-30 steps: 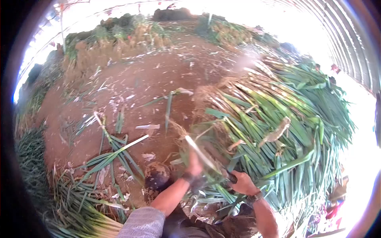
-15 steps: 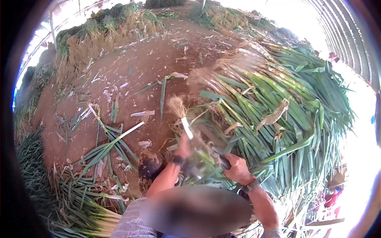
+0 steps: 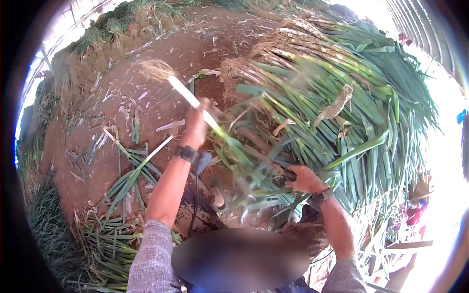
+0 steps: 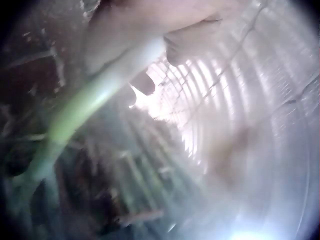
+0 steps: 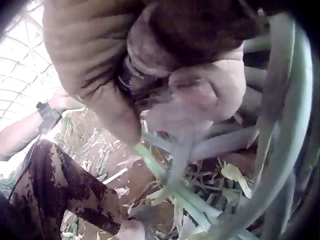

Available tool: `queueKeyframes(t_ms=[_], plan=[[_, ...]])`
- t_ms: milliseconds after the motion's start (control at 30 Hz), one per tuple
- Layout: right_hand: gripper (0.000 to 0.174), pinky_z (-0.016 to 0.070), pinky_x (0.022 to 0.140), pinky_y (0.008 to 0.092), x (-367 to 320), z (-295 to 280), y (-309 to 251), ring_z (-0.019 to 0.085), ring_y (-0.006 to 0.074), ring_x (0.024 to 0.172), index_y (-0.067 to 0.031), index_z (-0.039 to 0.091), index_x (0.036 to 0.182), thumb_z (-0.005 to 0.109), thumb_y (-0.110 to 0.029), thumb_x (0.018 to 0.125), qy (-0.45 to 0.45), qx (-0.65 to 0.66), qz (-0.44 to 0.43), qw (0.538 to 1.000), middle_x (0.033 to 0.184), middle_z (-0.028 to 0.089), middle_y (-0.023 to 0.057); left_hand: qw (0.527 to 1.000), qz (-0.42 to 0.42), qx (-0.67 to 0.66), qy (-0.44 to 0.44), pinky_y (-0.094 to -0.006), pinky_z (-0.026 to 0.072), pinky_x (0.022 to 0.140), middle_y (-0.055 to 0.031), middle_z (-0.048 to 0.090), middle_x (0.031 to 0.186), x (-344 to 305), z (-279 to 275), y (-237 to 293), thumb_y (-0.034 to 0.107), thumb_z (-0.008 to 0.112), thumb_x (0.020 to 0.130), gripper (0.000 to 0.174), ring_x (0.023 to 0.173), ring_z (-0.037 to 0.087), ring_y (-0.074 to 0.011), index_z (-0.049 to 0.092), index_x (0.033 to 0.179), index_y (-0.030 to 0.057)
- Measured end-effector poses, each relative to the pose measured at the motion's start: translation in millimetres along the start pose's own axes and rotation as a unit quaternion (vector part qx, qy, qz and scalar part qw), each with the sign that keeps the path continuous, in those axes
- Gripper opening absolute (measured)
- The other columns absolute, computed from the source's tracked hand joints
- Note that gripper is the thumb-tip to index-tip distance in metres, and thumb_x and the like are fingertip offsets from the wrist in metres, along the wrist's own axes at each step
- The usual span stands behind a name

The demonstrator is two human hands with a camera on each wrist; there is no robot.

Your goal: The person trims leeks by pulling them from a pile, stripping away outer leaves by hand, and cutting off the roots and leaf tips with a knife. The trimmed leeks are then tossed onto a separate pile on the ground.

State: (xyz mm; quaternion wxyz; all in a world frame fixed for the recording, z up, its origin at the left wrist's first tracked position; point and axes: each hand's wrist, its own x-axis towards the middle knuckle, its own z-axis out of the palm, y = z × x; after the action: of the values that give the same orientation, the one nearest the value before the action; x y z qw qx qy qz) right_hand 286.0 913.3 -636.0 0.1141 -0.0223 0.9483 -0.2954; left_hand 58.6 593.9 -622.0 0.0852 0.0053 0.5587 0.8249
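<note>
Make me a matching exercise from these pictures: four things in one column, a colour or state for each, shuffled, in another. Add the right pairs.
Things:
1. Left hand
2. Soil
3. Right hand
4. Large plant heap

Colours or states:
A. Gripping a dark handle
B. Mostly green
C. Holding a rooted stalk
D. Reddish brown

Right pairs: 1-C, 2-D, 3-A, 4-B

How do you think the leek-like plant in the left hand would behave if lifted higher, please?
Its white shaft is straight, so it would probably stay fairly stiff. The green leaves run long beyond the left hand, so they would likely flop and lag. The fine roots splay loosely, so they may sway.
</note>
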Motion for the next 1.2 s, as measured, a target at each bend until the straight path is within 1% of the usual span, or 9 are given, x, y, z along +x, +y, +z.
queueKeyframes(t_ms=[200, 467, 600, 667, 733, 800, 967, 1067, 1200], plan=[[0.049, 0.0515, 0.085, 0.0428, -10.1, 10.7, 3.2, 0.066, 0.0389, 0.095, -0.0014, 0.064, 0.114, 0.076, -0.024, 0.073, -0.005, -0.043, -0.032, 0.999, 0.098, 0.069, 0.0222, 0.982, 0.137, 0.031, 0.129, -0.0281, 0.0457, 0.048, 0.0018, 0.051, 0.06, 19.8, -37.1, 1.8, 0.059, 0.062, 0.09, 0.046, 0.05, 0.052, -0.0117, 0.052, 0.08, 0.0151], [0.046, 0.05, 0.09, 0.0469, -3.5, 10.7, 22.7, 0.063, 0.0407, 0.1, -0.0054, 0.065, 0.113, 0.072, -0.029, 0.075, 0.075, -0.08, 0.096, 0.989, 0.104, 0.068, 0.0222, 0.822, 0.336, 0.379, 0.26, -0.0293, 0.0388, 0.042, 0.0021, 0.046, 0.055, -4.9, -121.2, 230.6, 0.059, 0.058, 0.091, 0.05, 0.048, 0.047, -0.0104, 0.049, 0.07, 0.0148], [0.047, 0.0502, 0.088, 0.0459, 6.3, 9.8, 22.8, 0.064, 0.0403, 0.099, -0.0022, 0.065, 0.111, 0.074, -0.029, 0.074, 0.049, -0.086, 0.109, 0.989, 0.101, 0.067, 0.0235, 0.713, 0.302, 0.576, 0.263, -0.0383, 0.0482, 0.059, -0.0096, 0.06, 0.067, 3.6, -196.7, 241.7, 0.053, 0.061, 0.091, 0.055, 0.064, 0.059, -0.023, 0.062, 0.09, -0.0018], [0.045, 0.0498, 0.089, 0.0471, 6.1, 10.2, 21.5, 0.063, 0.0416, 0.1, -0.0032, 0.066, 0.11, 0.072, -0.03, 0.074, 0.065, -0.075, 0.107, 0.989, 0.102, 0.067, 0.0238, 0.523, 0.311, 0.755, 0.244, -0.0371, 0.0507, 0.067, -0.0166, 0.067, 0.083, 23.1, -246.4, 194.7, 0.046, 0.065, 0.089, 0.051, 0.075, 0.065, -0.0258, 0.064, 0.102, -0.0036], [0.043, 0.0493, 0.09, 0.0483, 9.1, 8.2, 22.7, 0.062, 0.0429, 0.1, -0.0041, 0.067, 0.108, 0.07, -0.03, 0.074, 0.084, -0.064, 0.107, 0.989, 0.103, 0.067, 0.0241, 0.574, 0.338, 0.731, 0.15, -0.0385, 0.0518, 0.073, -0.0196, 0.069, 0.098, 25.8, -234.7, 145.6, 0.039, 0.069, 0.086, 0.046, 0.083, 0.067, -0.0278, 0.065, 0.107, -0.002], [0.044, 0.0493, 0.09, 0.0475, 12.7, 5.2, 26.9, 0.062, 0.0432, 0.1, -0.004, 0.067, 0.11, 0.07, -0.03, 0.075, 0.044, -0.044, 0.112, 0.992, 0.102, 0.067, 0.0242, 0.781, 0.141, 0.606, 0.049, -0.0385, 0.0514, 0.075, -0.0142, 0.07, 0.092, -1.7, -151.0, 111.4, 0.036, 0.067, 0.087, 0.04, 0.084, 0.067, -0.0255, 0.067, 0.104, 0.0001], [0.044, 0.0498, 0.085, 0.0456, 4.5, 8.7, 18.9, 0.064, 0.0415, 0.094, -0.0007, 0.066, 0.108, 0.073, -0.028, 0.074, 0.022, -0.02, 0.065, 0.997, 0.096, 0.067, 0.0248, 0.879, -0.058, 0.462, -0.105, -0.0324, 0.051, 0.049, -0.012, 0.068, 0.092, 39.4, -70.1, -9.0, 0.034, 0.07, 0.088, 0.045, 0.071, 0.069, -0.0188, 0.058, 0.115, -0.0016], [0.044, 0.0501, 0.083, 0.0448, 0.7, -0.9, 14.8, 0.064, 0.0411, 0.094, -0.0002, 0.065, 0.109, 0.074, -0.026, 0.075, 0.041, -0.013, 0.081, 0.996, 0.095, 0.067, 0.0257, 0.855, -0.01, 0.505, -0.113, -0.0409, 0.0491, 0.094, -0.0296, 0.063, 0.115, 68.6, -39.0, -88.1, 0.041, 0.073, 0.082, 0.079, 0.11, 0.061, -0.0412, 0.043, 0.136, -0.008], [0.046, 0.0505, 0.085, 0.045, -3.7, -12.6, 12.1, 0.063, 0.0422, 0.097, -0.0024, 0.065, 0.114, 0.072, -0.027, 0.077, 0.011, 0.002, 0.138, 0.99, 0.099, 0.067, 0.0259, 0.892, -0.048, 0.442, -0.087, -0.042, 0.0472, 0.094, -0.031, 0.057, 0.126, 95.4, -14.5, -176.2, 0.041, 0.073, 0.082, 0.085, 0.117, 0.058, -0.0421, 0.035, 0.141, -0.0078]])
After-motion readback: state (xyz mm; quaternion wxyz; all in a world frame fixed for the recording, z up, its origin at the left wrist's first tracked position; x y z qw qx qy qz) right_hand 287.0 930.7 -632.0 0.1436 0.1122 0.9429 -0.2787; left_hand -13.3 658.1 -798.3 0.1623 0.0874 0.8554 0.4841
